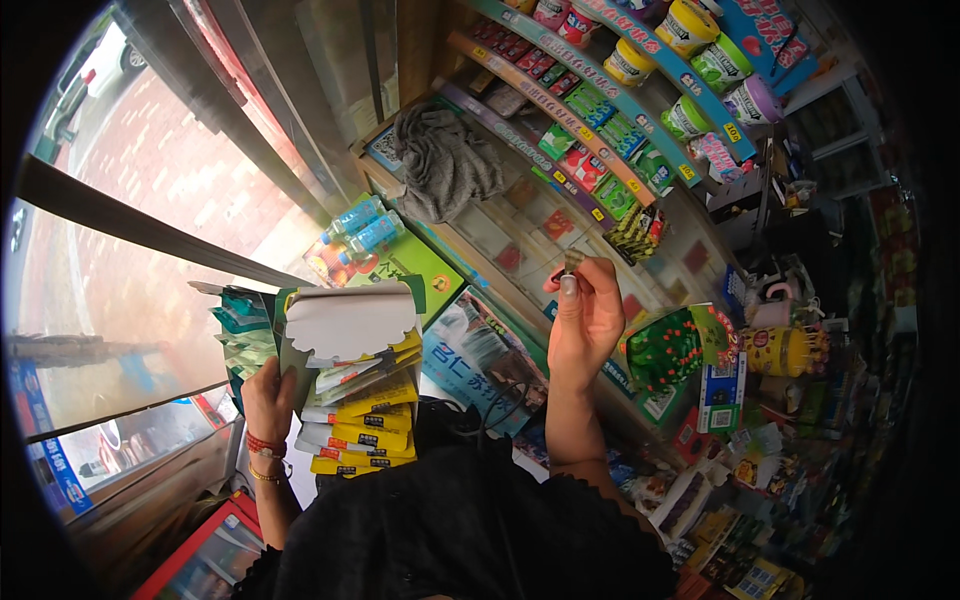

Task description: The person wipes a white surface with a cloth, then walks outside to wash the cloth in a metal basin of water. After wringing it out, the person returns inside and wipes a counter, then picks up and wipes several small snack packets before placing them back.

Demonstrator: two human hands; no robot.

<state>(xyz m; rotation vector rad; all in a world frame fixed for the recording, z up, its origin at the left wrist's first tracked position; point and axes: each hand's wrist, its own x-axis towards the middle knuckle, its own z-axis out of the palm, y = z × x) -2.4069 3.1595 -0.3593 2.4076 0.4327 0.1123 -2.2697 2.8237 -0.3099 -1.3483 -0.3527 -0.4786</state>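
My left hand [268, 397] grips the side of an opened cardboard display box [352, 315] whose white torn-edged flap faces up. Yellow snack packets [375, 427] stand in overlapping rows in it, and green packets [244, 330] fill a box just left of it. At the right, my right hand [586, 319] is raised over the glass counter, pinching a small translucent brownish strip [574, 260] between thumb and forefinger; what it is cannot be told.
A grey cloth [446, 161] lies on the glass counter, near tiered racks of gum [600, 112]. Two water bottles [367, 227] rest on a green carton [405, 262]. A green net bag [667, 349] sits right of my right hand. Windows line the left side.
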